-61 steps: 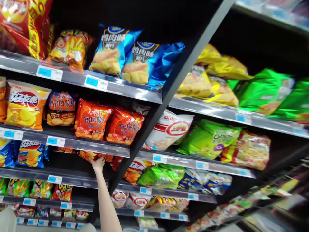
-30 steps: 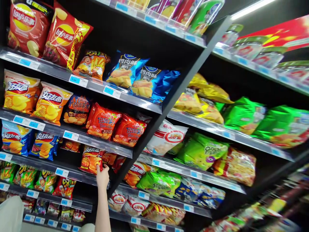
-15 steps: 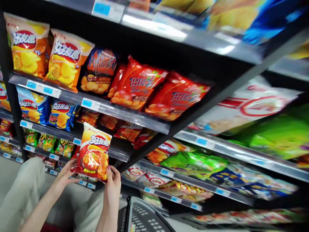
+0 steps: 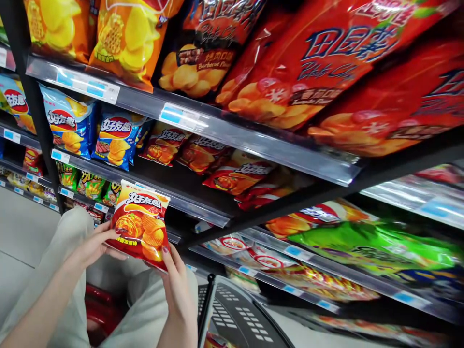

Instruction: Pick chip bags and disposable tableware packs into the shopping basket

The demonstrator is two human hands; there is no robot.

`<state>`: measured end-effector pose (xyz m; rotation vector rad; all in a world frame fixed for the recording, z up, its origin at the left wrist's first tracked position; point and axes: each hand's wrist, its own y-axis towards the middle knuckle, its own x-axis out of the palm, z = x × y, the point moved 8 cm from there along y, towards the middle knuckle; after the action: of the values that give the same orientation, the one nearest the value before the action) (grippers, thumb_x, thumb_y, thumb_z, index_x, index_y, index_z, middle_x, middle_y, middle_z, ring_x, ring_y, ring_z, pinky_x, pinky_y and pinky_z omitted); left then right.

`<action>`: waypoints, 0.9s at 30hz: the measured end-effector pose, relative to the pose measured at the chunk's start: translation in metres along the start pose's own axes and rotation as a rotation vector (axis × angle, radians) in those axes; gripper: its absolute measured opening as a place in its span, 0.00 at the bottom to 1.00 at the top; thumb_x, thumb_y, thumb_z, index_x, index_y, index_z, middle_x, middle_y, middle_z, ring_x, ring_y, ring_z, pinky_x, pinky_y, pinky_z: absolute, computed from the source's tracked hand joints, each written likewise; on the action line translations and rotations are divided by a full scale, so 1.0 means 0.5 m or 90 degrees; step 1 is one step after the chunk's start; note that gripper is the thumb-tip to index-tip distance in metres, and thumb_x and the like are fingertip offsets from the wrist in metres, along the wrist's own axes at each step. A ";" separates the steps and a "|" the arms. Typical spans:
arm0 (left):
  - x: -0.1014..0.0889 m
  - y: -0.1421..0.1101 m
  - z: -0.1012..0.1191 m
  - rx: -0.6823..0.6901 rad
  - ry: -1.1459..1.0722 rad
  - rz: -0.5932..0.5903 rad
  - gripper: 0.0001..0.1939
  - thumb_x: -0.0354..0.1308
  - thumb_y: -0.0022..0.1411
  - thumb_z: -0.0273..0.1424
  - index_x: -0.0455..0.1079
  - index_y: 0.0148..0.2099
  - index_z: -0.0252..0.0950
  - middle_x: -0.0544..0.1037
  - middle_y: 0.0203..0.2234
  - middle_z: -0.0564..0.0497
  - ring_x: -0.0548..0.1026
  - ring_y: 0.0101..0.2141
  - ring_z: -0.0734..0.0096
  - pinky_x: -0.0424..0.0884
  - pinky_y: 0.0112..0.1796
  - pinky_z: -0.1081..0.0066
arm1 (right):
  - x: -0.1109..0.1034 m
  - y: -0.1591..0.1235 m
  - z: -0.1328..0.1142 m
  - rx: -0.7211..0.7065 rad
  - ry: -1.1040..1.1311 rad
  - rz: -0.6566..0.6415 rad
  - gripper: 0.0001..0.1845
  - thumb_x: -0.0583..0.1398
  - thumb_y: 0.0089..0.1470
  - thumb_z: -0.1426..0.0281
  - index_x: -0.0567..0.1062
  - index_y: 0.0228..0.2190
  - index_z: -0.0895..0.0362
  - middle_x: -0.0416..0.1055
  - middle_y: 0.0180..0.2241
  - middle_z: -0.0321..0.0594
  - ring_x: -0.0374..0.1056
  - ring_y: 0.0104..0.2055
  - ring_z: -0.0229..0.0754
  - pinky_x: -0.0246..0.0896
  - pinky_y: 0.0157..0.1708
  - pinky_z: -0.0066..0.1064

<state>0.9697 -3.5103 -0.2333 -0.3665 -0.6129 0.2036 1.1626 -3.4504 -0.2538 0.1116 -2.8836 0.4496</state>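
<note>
A red and white bag of potato chips (image 4: 139, 224) is held between my two hands above my knees, its printed front tilted up toward me. My left hand (image 4: 99, 245) grips the bag's lower left side, thumb on the front and fingers beneath. My right hand (image 4: 177, 275) closes on its lower right corner, the thumb at the edge. Behind the bag, similar red chip bags (image 4: 237, 171) lie on a shelf, beside blue chip bags (image 4: 114, 137) standing upright.
A dark shopping basket (image 4: 246, 314) with something colourful inside stands right of my right arm. Shelf edges (image 4: 195, 125) with price tags run across in front. Larger red chip bags (image 4: 315, 72) fill the shelf above. Something red (image 4: 99, 309) shows between my legs.
My view has come closer to the shelves and tipped lower. The bag stays in both hands, now leaning back flatter, and my left thumb lies further over its front.
</note>
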 end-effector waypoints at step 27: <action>0.054 -0.040 0.005 0.106 0.200 -0.158 0.38 0.74 0.35 0.26 0.64 0.51 0.34 0.77 0.47 0.40 0.75 0.47 0.50 0.72 0.47 0.58 | 0.043 -0.067 -0.041 -0.091 0.014 -0.283 0.40 0.74 0.25 0.69 0.67 0.44 0.53 0.75 0.42 0.44 0.71 0.46 0.53 0.69 0.44 0.39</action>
<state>0.9916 -3.5199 -0.2096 -0.1532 -0.3239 -0.0422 1.1497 -3.4766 -0.2200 0.6984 -2.7393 0.1592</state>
